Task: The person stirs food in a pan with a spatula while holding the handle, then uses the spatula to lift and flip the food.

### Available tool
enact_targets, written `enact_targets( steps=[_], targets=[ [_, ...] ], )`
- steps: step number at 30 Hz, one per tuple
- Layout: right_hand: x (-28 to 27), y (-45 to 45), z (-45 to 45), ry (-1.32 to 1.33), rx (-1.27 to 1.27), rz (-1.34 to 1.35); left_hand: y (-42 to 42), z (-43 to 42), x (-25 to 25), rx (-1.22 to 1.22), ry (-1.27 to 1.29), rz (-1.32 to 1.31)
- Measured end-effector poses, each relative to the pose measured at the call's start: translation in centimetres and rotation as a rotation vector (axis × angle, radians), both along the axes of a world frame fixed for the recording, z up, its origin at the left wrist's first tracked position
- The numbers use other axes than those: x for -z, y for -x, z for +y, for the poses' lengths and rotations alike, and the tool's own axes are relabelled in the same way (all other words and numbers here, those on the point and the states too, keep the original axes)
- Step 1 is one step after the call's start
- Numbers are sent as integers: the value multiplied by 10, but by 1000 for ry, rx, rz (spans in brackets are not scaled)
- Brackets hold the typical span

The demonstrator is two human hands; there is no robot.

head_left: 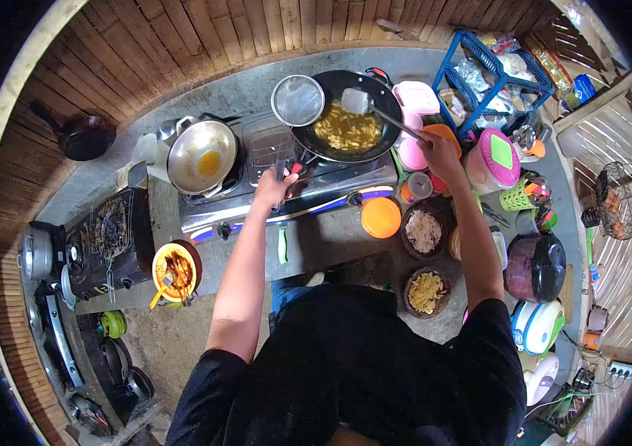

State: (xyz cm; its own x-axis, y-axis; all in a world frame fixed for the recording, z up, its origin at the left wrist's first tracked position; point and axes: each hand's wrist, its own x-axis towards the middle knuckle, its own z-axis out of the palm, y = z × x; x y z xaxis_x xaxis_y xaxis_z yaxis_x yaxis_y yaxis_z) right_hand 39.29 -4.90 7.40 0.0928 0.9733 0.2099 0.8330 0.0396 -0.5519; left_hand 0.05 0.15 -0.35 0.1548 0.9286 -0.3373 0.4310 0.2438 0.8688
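My right hand (441,154) is closed round the long handle of a spatula (356,101). Its flat blade is over the black wok (389,104) on the right burner. Pale yellow pieces (347,128) lie in oil inside the wok. My left hand (274,189) is closed on the handle of a round mesh strainer (297,101), whose rim overlaps the wok's left edge. A red and black wok handle (296,169) shows right by the left fingers; whether they touch it, I cannot tell.
On the left burner of the gas stove (294,199) stands a metal pan (203,157) with some oil. An orange bowl (175,272) of red sauce is at left. Bowls of shredded food (424,230) and yellow pieces (427,291) sit right, near an orange lid (381,217) and a blue rack (446,70).
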Motion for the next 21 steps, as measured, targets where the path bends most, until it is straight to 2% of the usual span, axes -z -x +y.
enact_targets(
  steps=[2, 9, 11, 12, 14, 15, 17, 21],
  targets=[
    [8, 1, 7, -94, 105, -159, 0, 1, 4, -9, 5, -33],
    [44, 2, 30, -61, 171, -209, 2, 5, 13, -17, 1, -43],
    [81, -14, 44, -126, -42, -131, 2, 5, 12, 6, -3, -23],
    [87, -15, 46, -127, -43, -131, 3, 6, 13, 5, -4, -24],
    [98, -18, 49, 53, -118, 64, 3, 7, 17, 6, -15, -41],
    [95, -16, 48, 53, -118, 64, 3, 7, 16, 6, -16, -42],
    [78, -6, 38, 160, -267, 334, 3, 5, 12, -2, -1, -34],
    [49, 1, 21, 147, -324, 289, 2, 5, 11, -18, 3, -8]
  ],
)
